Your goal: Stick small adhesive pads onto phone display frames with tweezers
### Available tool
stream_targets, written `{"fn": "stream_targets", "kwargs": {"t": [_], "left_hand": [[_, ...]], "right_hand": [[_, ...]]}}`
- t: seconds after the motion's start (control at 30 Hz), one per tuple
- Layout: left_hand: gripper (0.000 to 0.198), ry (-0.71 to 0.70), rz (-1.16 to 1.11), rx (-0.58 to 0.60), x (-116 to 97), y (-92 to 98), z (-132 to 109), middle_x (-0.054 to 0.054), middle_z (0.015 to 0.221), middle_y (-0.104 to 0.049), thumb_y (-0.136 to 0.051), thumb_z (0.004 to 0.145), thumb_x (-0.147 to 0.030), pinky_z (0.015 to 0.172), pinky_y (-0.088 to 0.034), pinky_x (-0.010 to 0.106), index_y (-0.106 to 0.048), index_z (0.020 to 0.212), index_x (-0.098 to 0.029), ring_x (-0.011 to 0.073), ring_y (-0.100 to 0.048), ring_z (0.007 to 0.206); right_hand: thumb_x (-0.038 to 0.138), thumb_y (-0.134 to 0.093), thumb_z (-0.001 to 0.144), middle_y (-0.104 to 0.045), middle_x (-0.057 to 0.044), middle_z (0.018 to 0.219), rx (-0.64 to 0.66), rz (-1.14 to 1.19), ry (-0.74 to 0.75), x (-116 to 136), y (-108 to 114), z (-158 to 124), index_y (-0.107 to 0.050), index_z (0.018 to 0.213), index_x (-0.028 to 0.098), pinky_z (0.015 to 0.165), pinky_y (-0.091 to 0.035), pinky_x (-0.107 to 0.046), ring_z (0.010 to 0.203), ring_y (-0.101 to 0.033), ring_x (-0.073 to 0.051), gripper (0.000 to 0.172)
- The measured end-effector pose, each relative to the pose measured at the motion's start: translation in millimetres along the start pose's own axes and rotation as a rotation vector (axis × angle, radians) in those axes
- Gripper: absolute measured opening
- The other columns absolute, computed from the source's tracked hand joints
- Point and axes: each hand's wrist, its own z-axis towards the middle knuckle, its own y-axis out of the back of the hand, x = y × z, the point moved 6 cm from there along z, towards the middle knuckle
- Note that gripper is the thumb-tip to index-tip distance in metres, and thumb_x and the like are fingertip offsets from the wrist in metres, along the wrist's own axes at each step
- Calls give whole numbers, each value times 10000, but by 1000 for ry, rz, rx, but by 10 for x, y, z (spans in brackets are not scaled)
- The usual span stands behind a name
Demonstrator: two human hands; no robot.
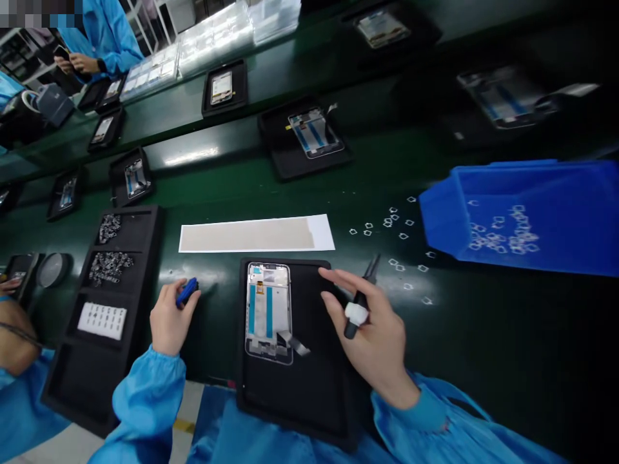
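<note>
My left hand (pixel 170 318) pinches a small blue tool (pixel 187 292) just above the green table, left of a black tray (pixel 304 403). A phone frame (pixel 269 316) with blue strips lies in this tray, its grey flex ribbon (pixel 296 345) sticking out at the lower right. Over the tray's right side, my right hand (pixel 372 332) holds dark tweezers (pixel 363 293) wrapped with white tape. They are tucked against the palm, points away from me, while thumb and forefinger stay apart. Most of the blue tool is hidden by my fingers.
Small ring-shaped parts (pixel 403 236) lie scattered near a blue bin (pixel 570 222) holding more. A pale strip sheet (pixel 251 236) lies behind the tray. At left stands a compartment tray (pixel 138 283) with small parts. Conveyor trays (pixel 285 169) carry phone frames. Co-workers sit left and across.
</note>
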Motion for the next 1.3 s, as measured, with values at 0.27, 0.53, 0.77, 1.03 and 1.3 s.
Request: {"fn": "stream_targets", "kwargs": {"t": [0.27, 0.53, 0.77, 1.03, 1.3], "left_hand": [[308, 210, -438, 302, 30, -273, 47, -4, 635, -639, -671, 773, -439, 572, -457, 260, -699, 909, -164, 127, -564, 507], [335, 249, -726, 615, -151, -397, -59, -16, 496, -575, -721, 736, -429, 428, -333, 211, -756, 915, -149, 96, -482, 427], [370, 272, -774, 662, -200, -424, -99, -55, 454, -475, -740, 710, -488, 410, -333, 208, -733, 860, -149, 81, -425, 395], [272, 69, -423, 392, -72, -281, 90, 10, 678, -663, -648, 802, -424, 590, -495, 270, -713, 926, -191, 147, -592, 565], [347, -197, -269, -170, -125, 111, 188, 71, 967, -659, -532, 920, -477, 763, -519, 313, -739, 868, -203, 191, -649, 859]], "right_hand": [[223, -563, 955, -739, -52, 1119, 438, 206, 78, 487, -478, 219, -638, 1173, 235, 898, -596, -353, 1033, -715, -215, 231], [94, -519, 941, -727, -78, 1099, 616, 314, 297, 764, -1036, 137, -596, 1244, 223, 814, -582, -358, 957, -700, -217, 338], [131, -534, 956, -741, -60, 1035, 599, 386, 294, 749, -1068, 97, -619, 1176, 245, 783, -569, -351, 894, -700, -201, 263], [114, -599, 874, -683, -28, 948, 614, 548, -20, 581, -1060, 117, -556, 1218, 243, 818, -561, -326, 866, -681, -166, 370], [86, -570, 841, -630, -13, 911, 607, 525, -79, 542, -941, 189, -551, 1227, 255, 817, -538, -320, 823, -631, -149, 421]]}}
